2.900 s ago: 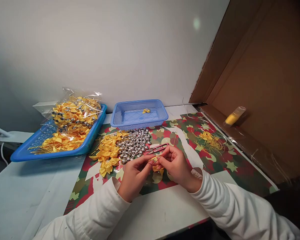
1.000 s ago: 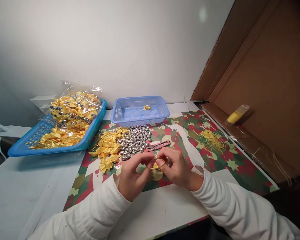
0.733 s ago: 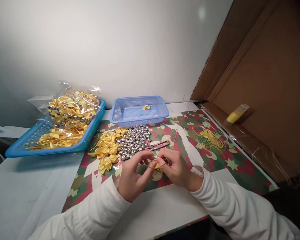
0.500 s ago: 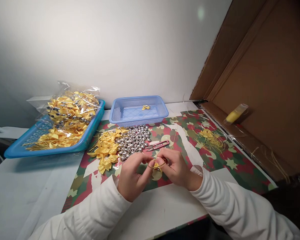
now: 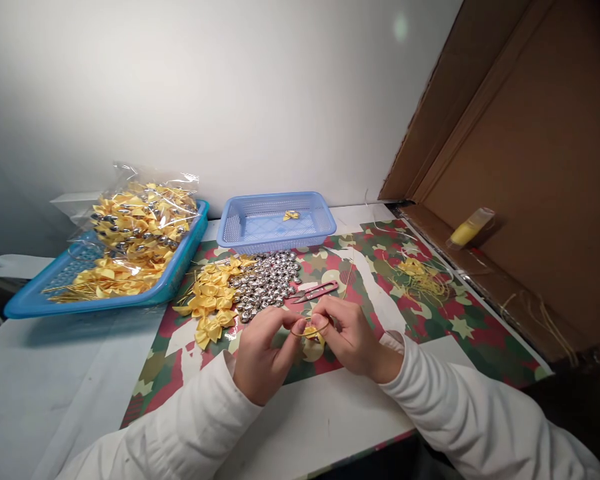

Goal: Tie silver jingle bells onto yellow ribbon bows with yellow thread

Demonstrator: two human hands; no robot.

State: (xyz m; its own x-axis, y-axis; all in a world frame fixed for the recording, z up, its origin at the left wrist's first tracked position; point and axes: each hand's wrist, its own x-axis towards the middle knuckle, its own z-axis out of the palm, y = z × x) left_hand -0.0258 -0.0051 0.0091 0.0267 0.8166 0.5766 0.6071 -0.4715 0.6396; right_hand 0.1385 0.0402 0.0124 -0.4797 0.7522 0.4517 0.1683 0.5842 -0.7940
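Note:
Between my hands is a thin gold cord (image 5: 307, 335) bent in a loop, with a yellow ribbon bow (image 5: 320, 338) hanging at it. My left hand (image 5: 266, 350) pinches the cord between thumb and forefinger. On the other side, my right hand (image 5: 349, 339) pinches it the same way; the fingertips of the two hands are a little apart. Just beyond my left hand lies a heap of silver bells (image 5: 267, 283), and left of it a pile of yellow ribbon bows (image 5: 213, 300). Pink thread snips (image 5: 319, 291) rest behind my right hand.
A blue basket (image 5: 277, 240) holding one bow with a bell stands at the back. At left, a larger blue tray (image 5: 105, 308) carries bows and a filled clear bag (image 5: 145, 207). Yellow cord scraps (image 5: 423, 280) lie at right, near a yellow tube (image 5: 471, 228) and a cardboard wall (image 5: 535, 133).
My fingertips have moved slightly apart, and the cord loop between them looks wider. Both hands keep their pinch; the surrounding things lie as before.

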